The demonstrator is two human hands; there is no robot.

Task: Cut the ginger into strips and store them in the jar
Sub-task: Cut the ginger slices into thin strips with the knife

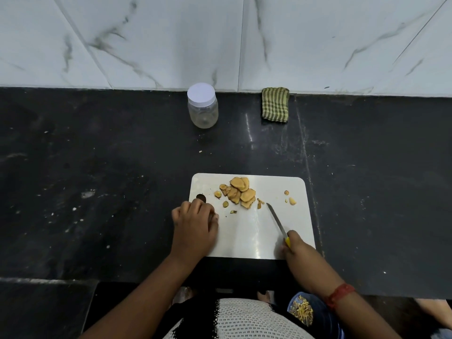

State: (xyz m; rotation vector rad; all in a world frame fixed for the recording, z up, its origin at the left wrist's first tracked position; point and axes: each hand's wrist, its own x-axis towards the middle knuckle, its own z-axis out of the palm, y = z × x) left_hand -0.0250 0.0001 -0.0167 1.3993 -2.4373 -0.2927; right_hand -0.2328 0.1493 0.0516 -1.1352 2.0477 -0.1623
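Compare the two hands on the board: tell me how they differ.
The left hand lies knuckles-up on the cutting board's left edge, with no tool in it; the right hand grips a knife by its yellow handle. The left hand is beside the ginger slices; the right stays at the board's near right corner, with the blade tip pointing at the slices. The right wrist has a red band; the left is bare. Both are over the board.
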